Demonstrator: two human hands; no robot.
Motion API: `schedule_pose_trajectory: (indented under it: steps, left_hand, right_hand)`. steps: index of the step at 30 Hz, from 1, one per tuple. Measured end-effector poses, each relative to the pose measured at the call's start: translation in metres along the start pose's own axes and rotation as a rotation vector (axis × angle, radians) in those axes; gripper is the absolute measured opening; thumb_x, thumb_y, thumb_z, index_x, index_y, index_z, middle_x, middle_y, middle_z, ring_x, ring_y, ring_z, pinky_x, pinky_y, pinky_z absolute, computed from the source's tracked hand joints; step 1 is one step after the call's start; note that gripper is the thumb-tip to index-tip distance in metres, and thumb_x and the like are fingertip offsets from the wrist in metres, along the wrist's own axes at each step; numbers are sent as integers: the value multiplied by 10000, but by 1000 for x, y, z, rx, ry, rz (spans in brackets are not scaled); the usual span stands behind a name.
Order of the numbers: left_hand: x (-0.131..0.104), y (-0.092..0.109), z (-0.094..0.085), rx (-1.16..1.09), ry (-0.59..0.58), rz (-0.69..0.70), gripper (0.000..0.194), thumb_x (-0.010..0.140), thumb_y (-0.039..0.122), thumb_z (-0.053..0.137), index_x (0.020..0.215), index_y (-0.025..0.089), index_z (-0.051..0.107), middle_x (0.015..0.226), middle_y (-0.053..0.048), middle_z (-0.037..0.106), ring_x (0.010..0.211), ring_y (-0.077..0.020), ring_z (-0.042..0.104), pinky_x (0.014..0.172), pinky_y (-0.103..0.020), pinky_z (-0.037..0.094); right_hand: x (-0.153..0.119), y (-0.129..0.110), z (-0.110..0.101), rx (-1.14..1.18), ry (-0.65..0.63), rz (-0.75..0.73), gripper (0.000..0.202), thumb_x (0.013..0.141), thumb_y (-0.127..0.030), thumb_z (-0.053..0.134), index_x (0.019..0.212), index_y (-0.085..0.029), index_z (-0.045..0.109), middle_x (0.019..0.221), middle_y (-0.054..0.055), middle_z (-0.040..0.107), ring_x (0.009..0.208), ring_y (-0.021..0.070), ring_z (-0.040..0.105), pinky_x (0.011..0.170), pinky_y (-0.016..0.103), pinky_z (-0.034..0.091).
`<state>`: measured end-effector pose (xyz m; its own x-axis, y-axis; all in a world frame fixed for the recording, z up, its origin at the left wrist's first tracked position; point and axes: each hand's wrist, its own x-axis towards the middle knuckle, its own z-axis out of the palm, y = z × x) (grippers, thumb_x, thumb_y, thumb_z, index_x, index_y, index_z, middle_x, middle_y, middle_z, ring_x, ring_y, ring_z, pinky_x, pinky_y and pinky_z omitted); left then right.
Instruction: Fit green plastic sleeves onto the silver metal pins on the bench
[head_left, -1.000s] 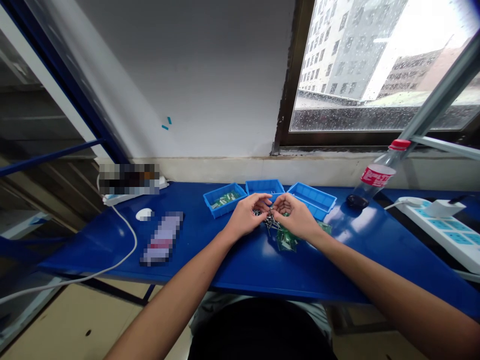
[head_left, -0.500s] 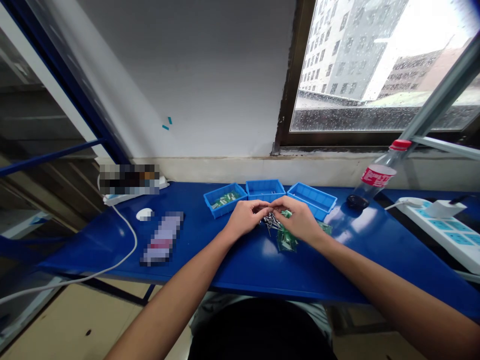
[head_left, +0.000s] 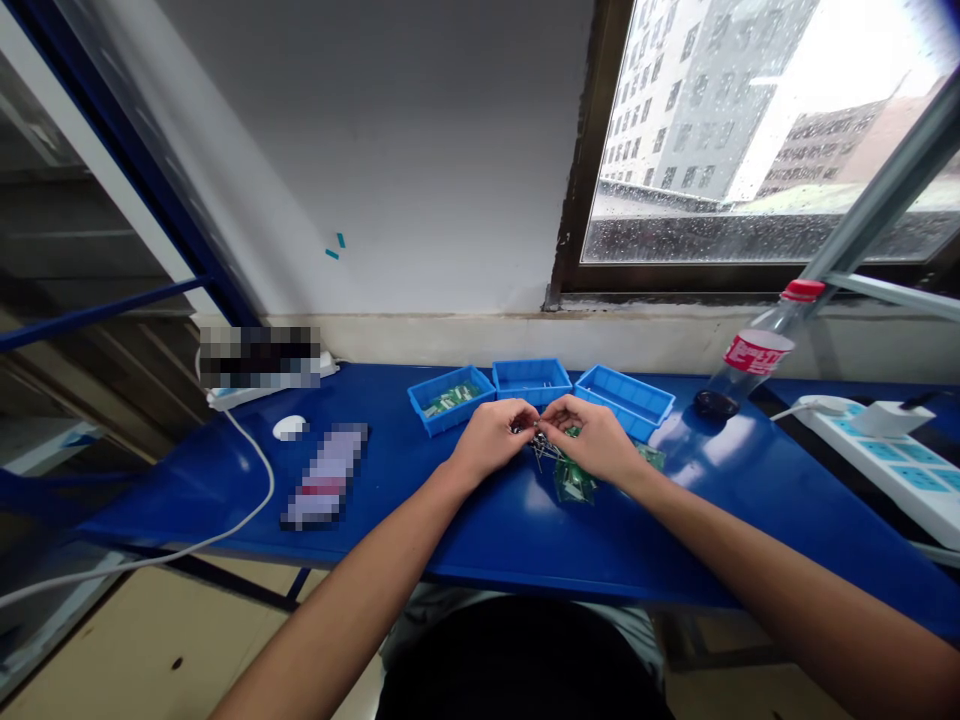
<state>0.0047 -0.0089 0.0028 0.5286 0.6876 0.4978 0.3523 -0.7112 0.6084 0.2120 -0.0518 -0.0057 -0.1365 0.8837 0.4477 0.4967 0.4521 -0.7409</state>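
Above a pile of thin metal pins (head_left: 545,456) on the blue table, my left hand (head_left: 496,435) and my right hand (head_left: 589,435) meet at the fingertips. Both are closed in a pinch, and what they hold is too small to make out. Green pieces in clear bags (head_left: 574,483) lie under and beside my right hand. Behind the hands stand three blue trays: the left tray (head_left: 431,418) has green and white pieces, the middle tray (head_left: 531,370) a few small pins, and the right tray (head_left: 626,400) shows no contents.
A bottle (head_left: 754,355) with dark liquid stands at the right, near a white power strip (head_left: 892,465). At the left are a blurred phone (head_left: 330,475), a white round object (head_left: 289,428) and a white cable (head_left: 266,480).
The fingers of both hands have shifted slightly, with the fingertips now a little lower and the right fingers more curled. The trays and bags have not moved.
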Motion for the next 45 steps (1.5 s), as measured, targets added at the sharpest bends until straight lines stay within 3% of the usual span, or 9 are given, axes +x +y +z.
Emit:
schedule_pose_trajectory:
  steps: [5,9,13,17,23,29,37,45]
  left_hand:
    - [1,3,0,-123,17,-21,139,889,135,685,1015,184,716,968,-42,799,850,-173,748,788,-277,591]
    - [2,8,-2,-114,17,-81,126,959,275,673,1002,177,740,951,-56,806,842,-190,749,774,-286,585]
    - [2,11,-6,-69,-1,-123,283,1014,400,624,1013,176,798,935,-48,822,812,-197,746,732,-280,548]
    - [1,12,-8,-93,-69,-144,335,1025,426,610,1051,187,843,921,-36,836,822,-207,766,741,-278,543]
    - [2,7,-5,-136,-37,-168,230,965,353,704,1072,216,854,1019,-44,848,911,-241,797,813,-317,591]
    - [2,4,-2,-71,5,-114,140,873,207,769,985,197,852,950,-51,839,828,-212,780,779,-310,606]
    - [1,2,2,-213,-2,-65,353,873,120,713,1216,178,772,1106,-75,833,963,-217,805,893,-332,643]
    - [0,1,0,-129,34,26,443,897,113,711,1328,212,695,1135,-59,820,948,-199,792,850,-325,641]
  right_hand:
    - [1,1,1,3,-5,-25,134,866,-256,689,997,-231,681,886,38,757,776,210,717,737,363,610]
    - [2,-3,-1,-73,31,-72,183,837,-188,650,1009,-230,698,835,26,707,729,205,667,692,355,566]
    - [2,-5,-3,-99,67,-84,117,869,-212,650,964,-233,714,823,30,707,707,206,650,692,361,561]
    - [2,-2,-3,-48,6,-82,87,911,-258,663,987,-238,699,956,50,764,806,224,706,762,381,596]
    - [1,-1,-3,-38,23,-66,107,957,-273,629,1006,-244,720,1019,59,790,878,242,758,840,412,615]
    - [0,-3,-2,-11,19,-6,139,952,-376,690,981,-243,721,929,53,795,793,240,757,740,391,609]
    - [1,2,1,19,20,9,118,924,-346,710,969,-238,695,912,51,792,819,241,767,778,401,621]
    - [2,10,4,121,29,44,195,913,-402,744,978,-234,671,916,62,786,853,244,769,807,414,638]
